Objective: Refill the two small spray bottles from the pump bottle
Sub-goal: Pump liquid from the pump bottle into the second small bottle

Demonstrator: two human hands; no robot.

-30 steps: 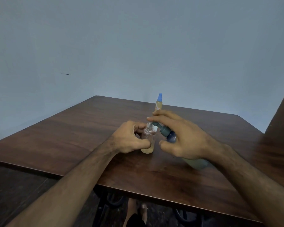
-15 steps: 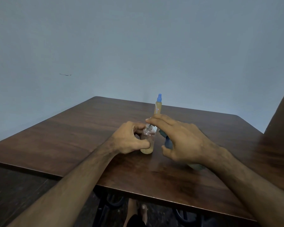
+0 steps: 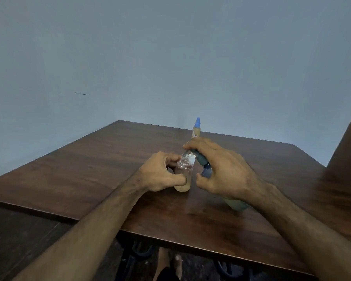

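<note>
A small clear spray bottle (image 3: 183, 173) stands uncapped on the brown table (image 3: 101, 167), with a little tan liquid at its bottom. My left hand (image 3: 160, 174) grips it round the middle. My right hand (image 3: 225, 171) holds the pump bottle (image 3: 206, 170) tilted toward the small bottle, fingers over its dark pump head, whose nozzle reaches the open neck. The pump bottle's pale body (image 3: 236, 204) pokes out under my wrist. A second slim spray bottle (image 3: 196, 130) with a blue cap stands upright behind my right hand, filled with tan liquid.
A small white part (image 3: 192, 159), perhaps the removed sprayer, shows between the two bottles. The table's near edge (image 3: 170, 243) runs below my forearms. A dark wooden surface (image 3: 346, 159) rises at the right. A bare foot (image 3: 170, 266) shows under the table.
My right hand has lifted again off the pump head after a press half a second ago, so the dark pump neck shows once more. My left hand and the small bottle have stayed put.
</note>
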